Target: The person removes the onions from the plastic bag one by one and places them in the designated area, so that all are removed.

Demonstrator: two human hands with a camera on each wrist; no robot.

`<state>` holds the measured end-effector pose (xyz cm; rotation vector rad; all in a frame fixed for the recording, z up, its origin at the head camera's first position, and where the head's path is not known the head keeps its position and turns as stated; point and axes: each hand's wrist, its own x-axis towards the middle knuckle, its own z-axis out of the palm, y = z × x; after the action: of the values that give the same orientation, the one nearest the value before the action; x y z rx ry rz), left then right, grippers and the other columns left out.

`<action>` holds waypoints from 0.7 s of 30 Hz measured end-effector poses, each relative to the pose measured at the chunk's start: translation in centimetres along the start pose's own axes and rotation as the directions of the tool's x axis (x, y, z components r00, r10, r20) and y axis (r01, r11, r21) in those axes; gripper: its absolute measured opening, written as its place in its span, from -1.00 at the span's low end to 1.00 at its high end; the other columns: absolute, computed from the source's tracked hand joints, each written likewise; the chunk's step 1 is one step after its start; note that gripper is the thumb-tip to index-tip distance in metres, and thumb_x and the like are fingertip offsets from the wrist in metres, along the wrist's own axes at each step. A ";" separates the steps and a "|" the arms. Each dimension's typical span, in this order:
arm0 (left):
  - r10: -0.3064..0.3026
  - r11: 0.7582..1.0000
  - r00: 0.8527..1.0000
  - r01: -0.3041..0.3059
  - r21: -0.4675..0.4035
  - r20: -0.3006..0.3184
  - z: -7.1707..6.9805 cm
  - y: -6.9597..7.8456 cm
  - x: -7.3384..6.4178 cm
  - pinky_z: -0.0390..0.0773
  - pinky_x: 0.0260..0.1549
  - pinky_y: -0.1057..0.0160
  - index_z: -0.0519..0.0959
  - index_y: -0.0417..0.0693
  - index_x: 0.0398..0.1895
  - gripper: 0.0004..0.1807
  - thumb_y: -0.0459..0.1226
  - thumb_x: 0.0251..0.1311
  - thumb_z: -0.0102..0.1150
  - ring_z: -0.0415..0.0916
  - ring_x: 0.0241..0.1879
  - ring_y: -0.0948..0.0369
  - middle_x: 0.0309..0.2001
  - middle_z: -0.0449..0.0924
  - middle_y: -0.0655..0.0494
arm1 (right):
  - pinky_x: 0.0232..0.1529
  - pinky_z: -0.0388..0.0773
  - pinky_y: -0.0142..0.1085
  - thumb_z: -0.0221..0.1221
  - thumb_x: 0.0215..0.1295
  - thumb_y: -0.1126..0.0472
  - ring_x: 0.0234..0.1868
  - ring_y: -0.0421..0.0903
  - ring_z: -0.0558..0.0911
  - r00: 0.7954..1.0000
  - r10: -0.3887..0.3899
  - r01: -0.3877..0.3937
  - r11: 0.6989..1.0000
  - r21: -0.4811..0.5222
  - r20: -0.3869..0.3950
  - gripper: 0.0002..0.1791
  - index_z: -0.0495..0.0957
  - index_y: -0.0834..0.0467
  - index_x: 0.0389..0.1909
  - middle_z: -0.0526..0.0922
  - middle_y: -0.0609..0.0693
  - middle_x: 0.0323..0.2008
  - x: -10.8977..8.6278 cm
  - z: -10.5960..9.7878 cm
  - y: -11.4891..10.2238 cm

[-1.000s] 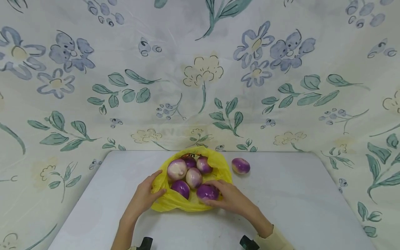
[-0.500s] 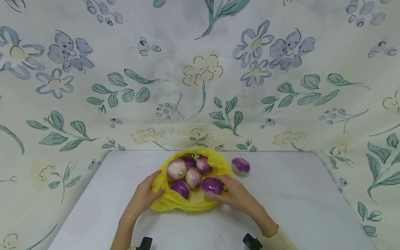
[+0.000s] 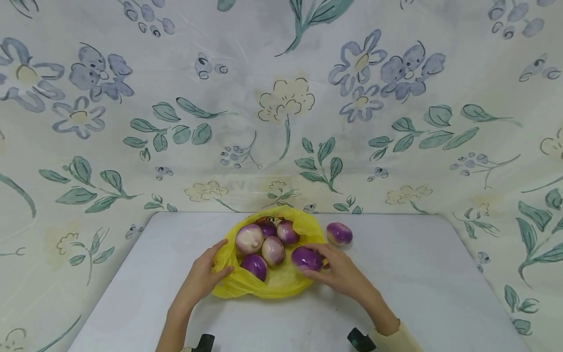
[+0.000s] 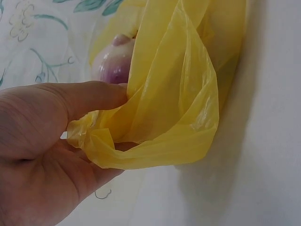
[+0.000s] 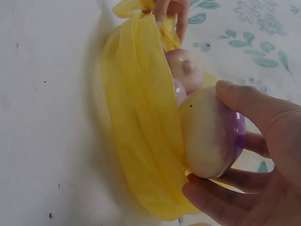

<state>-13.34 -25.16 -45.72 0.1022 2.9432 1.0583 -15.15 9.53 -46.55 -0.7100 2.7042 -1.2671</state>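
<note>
In the head view a yellow plastic bag [image 3: 272, 291] lies wide open in the middle, with several glossy purple-and-white onions [image 3: 249, 238] inside. My left hand [image 3: 204, 272] pinches the left edge of the bag between thumb and fingers; the left wrist view shows the film [image 4: 160, 146] bunched there. At the bag's right side, my right hand [image 3: 340, 270] holds another onion [image 3: 306, 258] with thumb and fingers spread around it. Seen from the right wrist, this onion [image 5: 207, 136] is pale on one side and purple on the other, right at the bag's rim.
One more onion [image 3: 339, 233] lies on the white table [image 3: 422, 274], just right of the bag. Behind the table hangs a flowered cloth [image 3: 281, 181]. Dark wrist devices [image 3: 361, 339] sit at both sleeves.
My right hand has moved right with the onion, from inside the bag to its right rim. The left hand keeps its hold on the bag.
</note>
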 end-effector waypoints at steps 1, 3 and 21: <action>0.002 1.000 1.000 -0.002 0.002 -0.002 0.0 0.0 0.0 0.42 0.24 -0.21 0.20 -0.15 0.46 -0.24 -0.28 0.22 0.27 0.32 0.33 -0.25 0.38 0.31 -0.30 | -0.02 0.68 -0.25 0.32 0.14 -0.19 0.07 -0.16 0.57 1.000 0.003 -0.003 1.000 0.001 -0.004 -0.32 0.44 -0.07 0.27 0.56 -0.07 0.19 0.0 -0.1 0.0; 0.007 1.000 1.000 -0.007 0.004 -0.005 0.0 0.0 0.0 0.43 0.24 -0.21 0.20 -0.15 0.46 -0.24 -0.28 0.22 0.27 0.32 0.33 -0.25 0.38 0.32 -0.30 | -0.04 0.67 -0.33 0.33 0.14 -0.19 0.05 -0.18 0.58 1.000 0.010 -0.010 1.000 0.002 -0.011 -0.32 0.44 -0.08 0.28 0.57 -0.09 0.18 -0.1 -0.2 0.2; 0.038 0.999 0.999 -0.038 0.005 -0.025 0.1 -0.2 0.0 0.43 0.24 -0.21 0.21 -0.17 0.46 -0.24 -0.29 0.20 0.28 0.32 0.33 -0.25 0.37 0.33 -0.30 | -0.09 0.66 -0.43 0.36 0.12 -0.15 0.07 -0.08 0.62 0.997 -0.001 0.001 1.000 0.001 -0.074 -0.30 0.43 -0.07 0.29 0.45 0.09 0.35 -0.5 -1.9 1.5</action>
<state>-13.35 -25.28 -45.93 0.1472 2.9776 1.0652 -15.72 11.87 -46.47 -0.6780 2.7614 -1.3210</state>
